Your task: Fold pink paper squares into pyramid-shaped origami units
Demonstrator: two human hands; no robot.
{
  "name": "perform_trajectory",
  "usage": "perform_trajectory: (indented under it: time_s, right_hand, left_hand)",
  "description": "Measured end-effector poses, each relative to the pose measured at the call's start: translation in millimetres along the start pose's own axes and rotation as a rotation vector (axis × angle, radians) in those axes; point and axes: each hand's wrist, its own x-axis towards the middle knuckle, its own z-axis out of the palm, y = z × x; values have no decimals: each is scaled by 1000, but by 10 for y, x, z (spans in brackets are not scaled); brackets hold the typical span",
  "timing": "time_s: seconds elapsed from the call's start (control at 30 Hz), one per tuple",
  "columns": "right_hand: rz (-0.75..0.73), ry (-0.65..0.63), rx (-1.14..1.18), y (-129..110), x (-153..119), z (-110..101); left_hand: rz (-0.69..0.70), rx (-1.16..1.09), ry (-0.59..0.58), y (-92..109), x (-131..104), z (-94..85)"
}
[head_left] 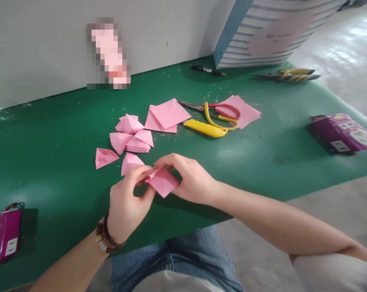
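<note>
Folded pink paper (164, 182), between left hand (126, 202) and right hand (194, 180), both hands gripping it

Scissors (206, 110) on table (262, 166), right of folded papers (139, 142); pen (208, 70) behind

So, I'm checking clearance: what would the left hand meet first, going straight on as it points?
Likely the right hand, at the paper both hold; exact depth is unclear.
</note>
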Motion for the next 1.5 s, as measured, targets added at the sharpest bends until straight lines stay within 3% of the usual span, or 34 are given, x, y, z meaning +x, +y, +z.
perform_trajectory:
  time_s: [0.13,0.27,0.47,0.57,0.7,0.97,1.17,1.37,1.5]
  right_hand:
    - [65,-111,301,-20,47,-123]
    - [285,-109,593,7,101,-194]
    - [489,-83,747,58,135,-102]
    - [535,-115,824,73,136,-91]
    - [491,-155,867,89,140,-113]
    - [298,-156,750,98,147,-122]
    - [293,-146,892,107,142,-72]
    - [249,-147,934,117,150,-51]
    - [209,-181,951,130,152,-51]
  left_hand:
    - [-47,-53,31,-47,8,-29]
    - [-54,-120,67,-69,-11,-30]
    - [179,-14,52,-42,-62,-22]
    - [146,-52,49,-18,-67,-31]
    - [-57,-251,57,-8,-35,-34]
    - [-182,-391,50,-12,26,-41]
    - [-212,-405,21,-29,7,-59]
    - [-93,-443,-11,-22,-6,-63]
    - [-102,-475,27,3,-12,-48]
